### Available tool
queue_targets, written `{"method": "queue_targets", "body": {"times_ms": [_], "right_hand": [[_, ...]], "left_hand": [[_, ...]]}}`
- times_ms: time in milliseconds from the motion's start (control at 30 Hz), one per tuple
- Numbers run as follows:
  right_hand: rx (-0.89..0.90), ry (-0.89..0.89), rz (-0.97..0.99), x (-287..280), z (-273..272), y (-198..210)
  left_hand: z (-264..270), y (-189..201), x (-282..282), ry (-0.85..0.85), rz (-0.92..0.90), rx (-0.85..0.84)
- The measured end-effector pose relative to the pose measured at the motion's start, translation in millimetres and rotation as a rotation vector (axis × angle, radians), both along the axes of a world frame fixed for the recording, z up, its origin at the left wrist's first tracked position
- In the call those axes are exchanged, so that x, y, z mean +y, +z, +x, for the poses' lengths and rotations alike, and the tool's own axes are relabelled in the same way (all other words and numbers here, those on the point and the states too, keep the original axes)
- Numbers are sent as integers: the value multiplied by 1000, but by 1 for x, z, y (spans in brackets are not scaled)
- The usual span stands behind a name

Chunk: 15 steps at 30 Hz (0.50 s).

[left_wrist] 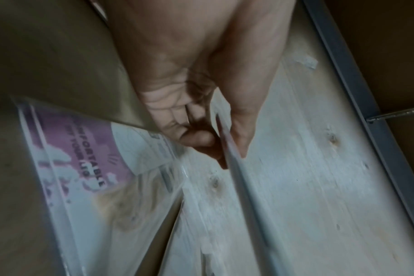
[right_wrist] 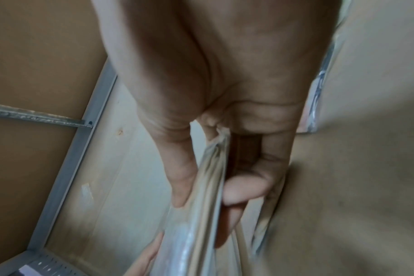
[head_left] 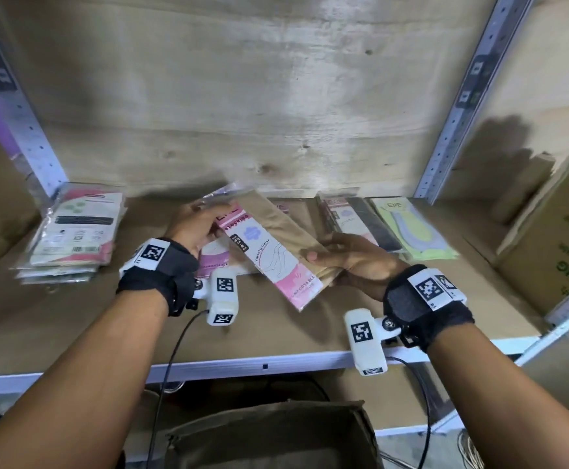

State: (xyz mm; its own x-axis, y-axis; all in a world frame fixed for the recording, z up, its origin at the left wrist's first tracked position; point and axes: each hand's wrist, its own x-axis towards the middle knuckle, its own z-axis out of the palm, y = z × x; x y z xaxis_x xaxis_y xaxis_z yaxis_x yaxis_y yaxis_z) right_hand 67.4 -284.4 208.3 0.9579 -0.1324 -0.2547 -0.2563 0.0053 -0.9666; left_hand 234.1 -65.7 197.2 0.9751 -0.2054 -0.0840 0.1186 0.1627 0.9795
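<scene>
Right hand (head_left: pixel 354 265): fingers clamped on the 4 o'clock edge of a flat pink-and-beige plastic-wrapped stocking packet (head_left: pixel 273 255).
Left hand (head_left: pixel 192 228): fingers pinching its 10 o'clock end.

The left hand (head_left: pixel 193 228), right hand (head_left: pixel 354 262) and both forearms are bare. Each wrist wears a wide black fabric band: left band (head_left: pixel 156 277), right band (head_left: pixel 425 311). Each band carries a white plate with a black-and-white square marker: left plate (head_left: pixel 151 254), right plate (head_left: pixel 433 287). A boxy white camera with more such markers is hinged by a silver screw at 3 o'clock of the left band, the left camera (head_left: pixel 224 296), and at 8 o'clock of the right band, the right camera (head_left: pixel 366 343). The left cable (head_left: pixel 174 350) and right cable (head_left: pixel 427 411) are thin and black and run toward 6 o'clock.
</scene>
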Motion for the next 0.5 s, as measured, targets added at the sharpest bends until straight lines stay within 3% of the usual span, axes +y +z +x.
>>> {"method": "queue_targets", "body": {"times_ms": [233,500], "right_hand": [[-85,-175,-74,-24,-14,5],[-140,-390,-14,-38,-17,2]], "left_hand": [[-12,6,7,-7,23,37],[-22,1,8,-54,117,-116]]}}
